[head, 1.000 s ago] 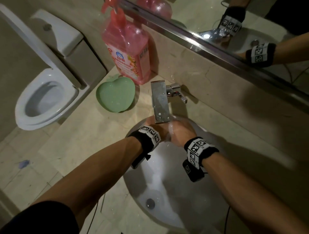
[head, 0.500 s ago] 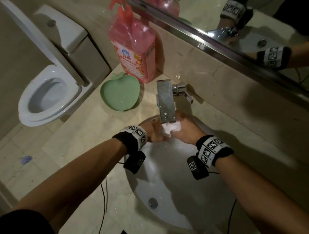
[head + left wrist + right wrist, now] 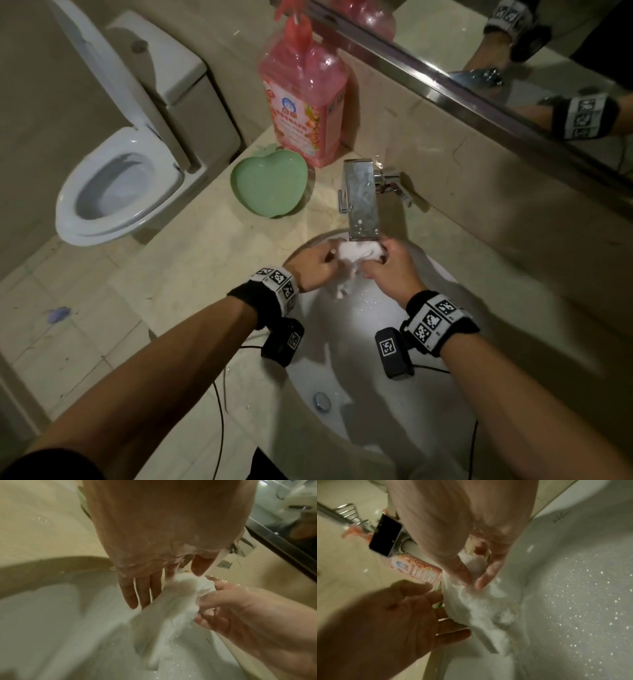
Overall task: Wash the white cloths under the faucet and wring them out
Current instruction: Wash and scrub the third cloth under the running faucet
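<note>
A wet white cloth (image 3: 359, 254) hangs bunched just under the chrome faucet (image 3: 361, 202), over the white sink (image 3: 363, 346). My left hand (image 3: 329, 256) pinches its left end with thumb and forefinger, and the other fingers (image 3: 144, 595) lie straight against it. On the right end, my right hand (image 3: 381, 261) grips with thumb and fingers (image 3: 485, 577) closed on the fabric. A loose tail of the cloth (image 3: 159, 635) droops into the basin. I cannot tell whether water is running.
A pink detergent bottle (image 3: 305, 102) and a green apple-shaped dish (image 3: 270, 185) stand on the counter left of the faucet. The drain (image 3: 322, 401) sits low in the droplet-covered basin. A mirror (image 3: 496, 51) lines the back wall; an open toilet (image 3: 116, 192) is at far left.
My hands have drawn slightly apart under the faucet. The cloth, hidden between them a second ago, now shows stretched between them with a tail hanging down.
</note>
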`<move>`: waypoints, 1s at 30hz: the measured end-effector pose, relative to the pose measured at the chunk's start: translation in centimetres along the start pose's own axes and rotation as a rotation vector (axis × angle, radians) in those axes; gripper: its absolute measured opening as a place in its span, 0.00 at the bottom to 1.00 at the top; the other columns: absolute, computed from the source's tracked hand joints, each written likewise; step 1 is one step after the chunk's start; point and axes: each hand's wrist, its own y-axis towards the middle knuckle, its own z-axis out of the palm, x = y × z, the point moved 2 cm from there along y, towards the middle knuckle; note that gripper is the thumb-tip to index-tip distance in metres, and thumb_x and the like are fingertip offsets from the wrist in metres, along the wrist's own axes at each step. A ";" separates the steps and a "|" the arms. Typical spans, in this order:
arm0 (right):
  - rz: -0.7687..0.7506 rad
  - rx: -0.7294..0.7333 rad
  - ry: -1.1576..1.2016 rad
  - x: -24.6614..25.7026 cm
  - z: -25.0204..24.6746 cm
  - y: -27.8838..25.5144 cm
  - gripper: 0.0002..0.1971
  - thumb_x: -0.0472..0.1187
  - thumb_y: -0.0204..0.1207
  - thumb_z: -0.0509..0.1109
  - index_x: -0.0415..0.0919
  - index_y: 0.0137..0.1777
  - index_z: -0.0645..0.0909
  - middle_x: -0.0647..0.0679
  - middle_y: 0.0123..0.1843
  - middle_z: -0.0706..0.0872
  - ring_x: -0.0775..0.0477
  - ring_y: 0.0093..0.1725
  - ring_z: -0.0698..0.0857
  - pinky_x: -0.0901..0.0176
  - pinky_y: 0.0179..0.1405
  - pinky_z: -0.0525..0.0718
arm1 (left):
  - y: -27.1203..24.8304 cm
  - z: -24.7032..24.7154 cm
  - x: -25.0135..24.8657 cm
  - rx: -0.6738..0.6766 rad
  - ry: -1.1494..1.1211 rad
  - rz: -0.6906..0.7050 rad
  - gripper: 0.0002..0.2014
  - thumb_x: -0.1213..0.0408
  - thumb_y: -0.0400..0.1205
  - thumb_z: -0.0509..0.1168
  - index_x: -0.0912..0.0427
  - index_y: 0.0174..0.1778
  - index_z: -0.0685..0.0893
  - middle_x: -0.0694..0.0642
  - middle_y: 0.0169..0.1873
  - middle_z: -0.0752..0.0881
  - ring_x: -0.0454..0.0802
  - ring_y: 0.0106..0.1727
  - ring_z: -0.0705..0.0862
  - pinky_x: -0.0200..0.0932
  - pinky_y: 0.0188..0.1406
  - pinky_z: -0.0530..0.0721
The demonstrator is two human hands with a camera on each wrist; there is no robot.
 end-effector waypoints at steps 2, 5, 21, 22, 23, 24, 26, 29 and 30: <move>-0.057 0.008 -0.037 0.1 0.2 -0.7 0.24 0.29 0.72 0.79 0.47 0.65 0.81 0.48 0.56 0.91 0.48 0.55 0.91 0.47 0.59 0.90 | -0.5 0.5 -0.5 -0.003 -0.168 -0.037 0.11 0.55 0.86 0.56 0.49 0.58 0.83 0.47 0.58 0.86 0.47 0.61 0.84 0.37 0.60 0.77; -0.083 -0.026 -0.032 0.2 0.0 -0.7 0.24 0.27 0.69 0.81 0.55 0.53 0.78 0.46 0.56 0.91 0.45 0.55 0.91 0.48 0.57 0.89 | -0.1 0.6 -1.1 -0.021 -0.251 0.002 0.10 0.58 0.86 0.63 0.56 0.60 0.84 0.47 0.53 0.90 0.45 0.57 0.88 0.43 0.58 0.85; 0.014 0.065 0.021 0.6 -3.3 -1.9 0.12 0.34 0.76 0.79 0.42 0.52 0.79 0.39 0.58 0.87 0.39 0.51 0.88 0.49 0.47 0.91 | 1.5 0.9 -2.2 -0.079 -0.295 -0.006 0.24 0.57 0.82 0.72 0.59 0.71 0.74 0.56 0.57 0.88 0.58 0.52 0.88 0.45 0.40 0.87; 0.004 0.074 -0.020 0.7 -3.3 -1.7 0.12 0.31 0.76 0.77 0.42 0.53 0.79 0.38 0.58 0.88 0.36 0.52 0.88 0.45 0.49 0.90 | 1.5 0.7 -2.5 -0.068 -0.290 0.037 0.25 0.59 0.82 0.71 0.60 0.73 0.73 0.58 0.59 0.87 0.58 0.56 0.88 0.47 0.47 0.86; -0.011 0.075 -0.059 0.8 -3.3 -1.6 0.11 0.30 0.76 0.74 0.43 0.55 0.79 0.37 0.56 0.88 0.38 0.50 0.87 0.45 0.47 0.87 | 1.4 0.5 -2.7 -0.046 -0.248 0.070 0.24 0.60 0.83 0.70 0.60 0.73 0.73 0.59 0.60 0.87 0.57 0.60 0.87 0.51 0.56 0.85; -0.029 0.078 -0.102 1.0 -3.4 -1.5 0.11 0.31 0.77 0.72 0.43 0.56 0.80 0.38 0.54 0.88 0.40 0.46 0.85 0.49 0.43 0.84 | 1.4 0.3 -2.7 -0.021 -0.173 0.072 0.21 0.58 0.85 0.68 0.57 0.73 0.75 0.59 0.59 0.87 0.57 0.60 0.86 0.54 0.61 0.84; -0.064 0.069 -0.165 1.3 -3.4 -1.3 0.11 0.32 0.79 0.67 0.44 0.59 0.79 0.43 0.50 0.88 0.46 0.41 0.83 0.55 0.38 0.79 | 1.3 -0.7 -2.4 -0.030 0.020 -0.005 0.19 0.49 0.85 0.65 0.51 0.69 0.79 0.60 0.51 0.89 0.57 0.52 0.86 0.52 0.56 0.84; -0.065 0.073 -0.251 1.7 -2.9 -1.1 0.12 0.35 0.82 0.61 0.48 0.60 0.79 0.53 0.39 0.82 0.59 0.32 0.78 0.64 0.31 0.73 | 0.8 -1.8 -1.7 -0.075 0.205 -0.096 0.22 0.40 0.80 0.67 0.54 0.60 0.77 0.48 0.36 0.82 0.44 0.37 0.80 0.39 0.36 0.74; -0.053 0.080 -0.280 1.8 -2.6 -0.9 0.13 0.37 0.82 0.60 0.49 0.63 0.78 0.54 0.38 0.81 0.60 0.31 0.77 0.64 0.30 0.72 | 0.7 -1.9 -1.8 -0.071 0.238 -0.087 0.22 0.42 0.80 0.68 0.54 0.59 0.76 0.47 0.36 0.82 0.43 0.37 0.79 0.38 0.34 0.72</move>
